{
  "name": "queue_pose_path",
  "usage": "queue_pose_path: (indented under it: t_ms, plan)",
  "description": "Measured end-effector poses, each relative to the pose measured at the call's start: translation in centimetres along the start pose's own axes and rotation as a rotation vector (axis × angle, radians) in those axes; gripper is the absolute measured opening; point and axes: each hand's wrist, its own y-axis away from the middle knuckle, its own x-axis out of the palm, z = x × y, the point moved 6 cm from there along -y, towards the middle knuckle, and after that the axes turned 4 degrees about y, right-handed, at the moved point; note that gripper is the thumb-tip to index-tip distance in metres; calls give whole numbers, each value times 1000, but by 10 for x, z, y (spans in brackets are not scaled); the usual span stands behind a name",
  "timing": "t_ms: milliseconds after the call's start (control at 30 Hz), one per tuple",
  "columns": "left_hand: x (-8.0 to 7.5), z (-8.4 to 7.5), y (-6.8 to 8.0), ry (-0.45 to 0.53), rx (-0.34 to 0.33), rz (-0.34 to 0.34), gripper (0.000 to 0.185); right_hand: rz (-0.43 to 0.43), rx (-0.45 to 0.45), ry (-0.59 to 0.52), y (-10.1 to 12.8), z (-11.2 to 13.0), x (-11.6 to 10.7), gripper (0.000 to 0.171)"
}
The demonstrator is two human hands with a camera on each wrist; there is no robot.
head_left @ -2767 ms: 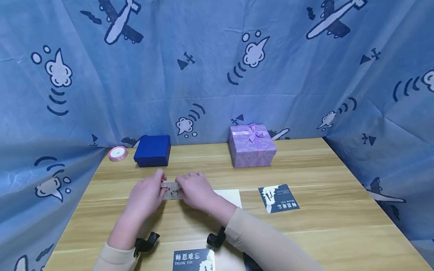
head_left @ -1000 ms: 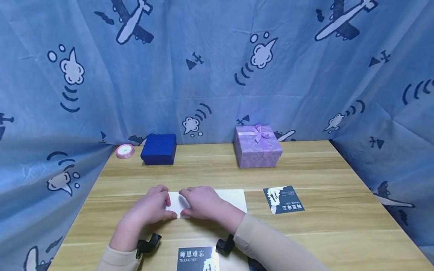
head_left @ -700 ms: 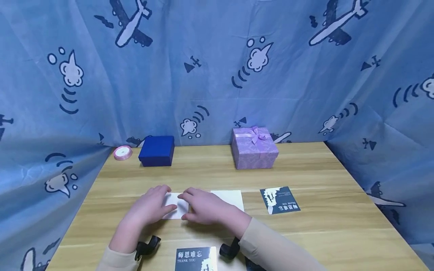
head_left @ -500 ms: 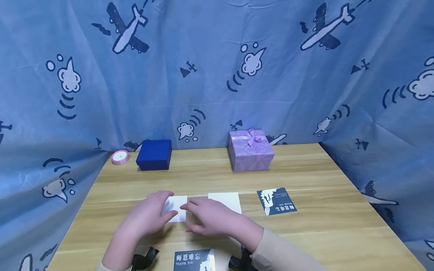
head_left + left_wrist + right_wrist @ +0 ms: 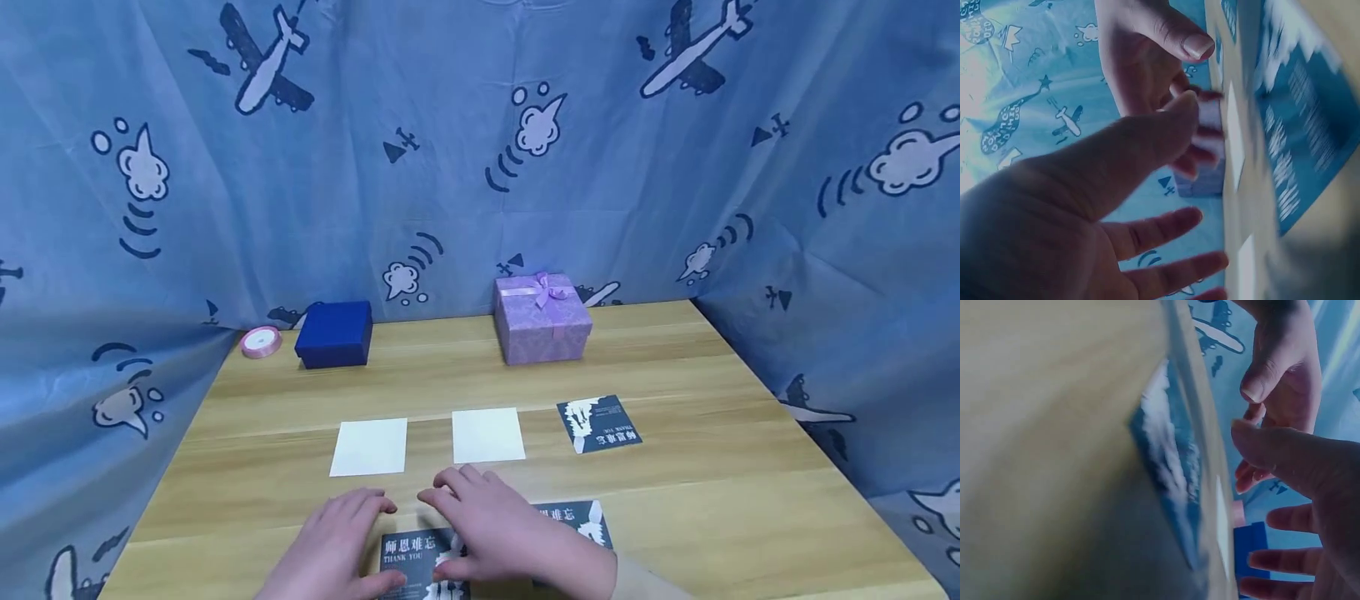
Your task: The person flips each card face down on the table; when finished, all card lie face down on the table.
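The left hand (image 5: 341,542) lies low over the tabletop (image 5: 712,508) with its fingers spread and loose, gripping nothing. Its thumb side is right at the left edge of a dark card (image 5: 416,560) with white "THANK YOU" letters. The right hand (image 5: 495,533) is also loose and flat, with its fingers stretched forward. It rests on the right part of that same dark card. Just right of this hand a second dark card (image 5: 581,521) peeks out from under it.

A little way past the fingertips lie two white squares of paper, the left white card (image 5: 371,447) and the right white card (image 5: 487,435), side by side but apart. Right of them lies a third dark card (image 5: 598,423).

Far past the hands, near the blue curtain (image 5: 450,150), stand two boxes. The dark blue box (image 5: 334,333) is closed. The purple box (image 5: 542,318) is closed too, with a bow on its lid. What is inside them cannot be seen. Left of the blue box sits a pink ribbon roll (image 5: 260,342).
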Motion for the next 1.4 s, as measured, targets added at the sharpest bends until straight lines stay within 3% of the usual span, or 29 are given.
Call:
queue_pose_path:
  t_ms: [200, 333, 700, 1167, 1400]
  plan:
    - [18, 17, 5, -28, -155, -23, 114, 49, -5, 15, 1, 1, 16, 91]
    - [25, 28, 6, -42, -211, -34, 113, 106, -5, -23, 3, 0, 28, 93]
    - [33, 26, 2, 44, -208, -61, 79, 113, -17, -11, 4, 1, 31, 95]
    - [29, 17, 0, 94, -178, -64, 83, 130, 16, 12, 6, 0, 31, 103]
    - [25, 11, 0, 46, -138, -104, 83, 97, 49, -16, 6, 0, 33, 82]
